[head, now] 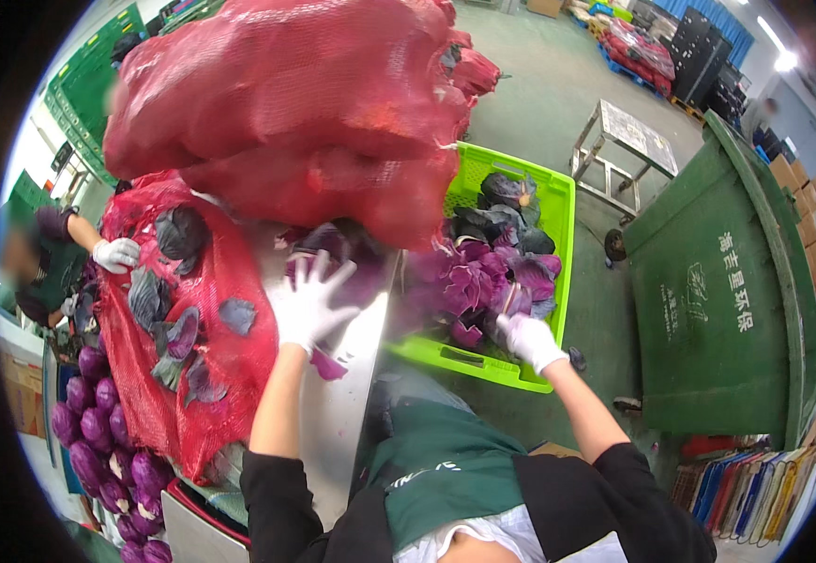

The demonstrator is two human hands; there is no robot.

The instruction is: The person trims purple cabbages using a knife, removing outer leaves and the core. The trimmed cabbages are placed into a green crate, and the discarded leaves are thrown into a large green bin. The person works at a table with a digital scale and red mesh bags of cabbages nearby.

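Observation:
My left hand, in a white glove, is held with its fingers spread above the steel tabletop. Just beyond its fingertips lies a red cabbage, partly hidden and blurred. A loose purple leaf rests beside the wrist. Over the near right part of a lime-green plastic crate, my gloved right hand is curled. A narrow blade-like tool seems to rise from its fingers, though its handle is hidden. Purple and dark outer cabbage leaves fill much of the crate.
Full red mesh sacks stand piled ahead. A slack mesh sack with leaves lies left, touched by a co-worker's gloved hand. Peeled red cabbages are stacked nearby. Rightward stand a green wheeled bin and metal stand.

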